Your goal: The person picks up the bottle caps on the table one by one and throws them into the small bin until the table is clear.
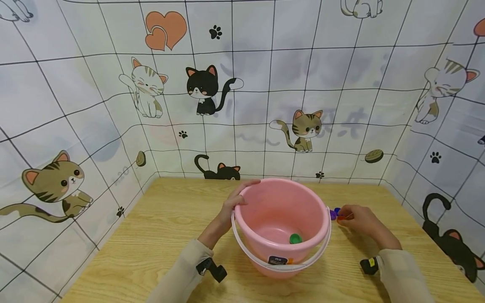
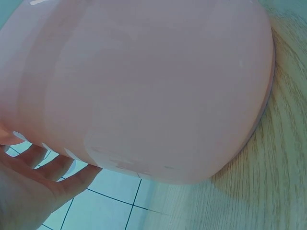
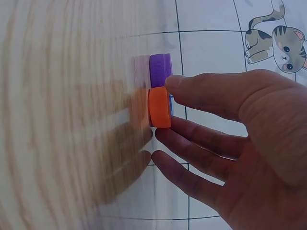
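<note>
My left hand (image 1: 232,205) grips the far left rim of a pink bucket (image 1: 261,235), thumb inside and fingers on the outer wall. In the left wrist view the bucket's smooth side fills most of the picture, with the fingers (image 2: 72,184) along its edge. Inside the bucket, on the bottom, lies a green bottle cap (image 1: 295,239). To the right, my right hand (image 1: 360,219) has thumb and fingertips around an orange bottle cap (image 3: 159,108) on the table. Touching it is a purple bottle cap (image 3: 160,69); a blue bottle cap (image 1: 337,210) sits just behind, mostly hidden in the right wrist view.
The wood-grain table (image 1: 151,252) meets cat-patterned tile-print walls (image 1: 250,84) at the back and both sides. The bucket's white handle (image 1: 278,267) hangs down on its near side, and a dark label (image 1: 278,260) shows there.
</note>
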`<state>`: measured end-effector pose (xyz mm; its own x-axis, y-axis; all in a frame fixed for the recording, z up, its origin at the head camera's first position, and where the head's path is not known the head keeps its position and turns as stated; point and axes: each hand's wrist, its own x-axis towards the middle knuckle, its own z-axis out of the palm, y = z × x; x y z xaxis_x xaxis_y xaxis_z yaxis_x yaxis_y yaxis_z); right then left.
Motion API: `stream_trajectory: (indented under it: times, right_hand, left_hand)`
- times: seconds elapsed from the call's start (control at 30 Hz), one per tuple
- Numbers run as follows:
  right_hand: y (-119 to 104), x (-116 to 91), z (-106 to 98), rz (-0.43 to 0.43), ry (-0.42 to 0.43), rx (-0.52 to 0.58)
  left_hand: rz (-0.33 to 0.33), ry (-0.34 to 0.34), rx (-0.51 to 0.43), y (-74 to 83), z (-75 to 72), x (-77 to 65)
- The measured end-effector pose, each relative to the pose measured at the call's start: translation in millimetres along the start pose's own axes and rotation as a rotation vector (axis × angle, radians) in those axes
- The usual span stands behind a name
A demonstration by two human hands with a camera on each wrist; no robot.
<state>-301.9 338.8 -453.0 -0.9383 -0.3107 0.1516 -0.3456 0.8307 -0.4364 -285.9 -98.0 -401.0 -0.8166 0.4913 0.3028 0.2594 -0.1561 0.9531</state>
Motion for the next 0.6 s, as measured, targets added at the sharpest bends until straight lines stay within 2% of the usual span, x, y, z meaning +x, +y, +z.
stream_trajectory:
  times: [0.6]
  right_hand:
    - [-0.3, -1.3, 1.9, 0.048, -0.014, 0.014]
  left_hand:
    - [0.005, 0.000, -0.008, -1.1, 0.1, 0.5]
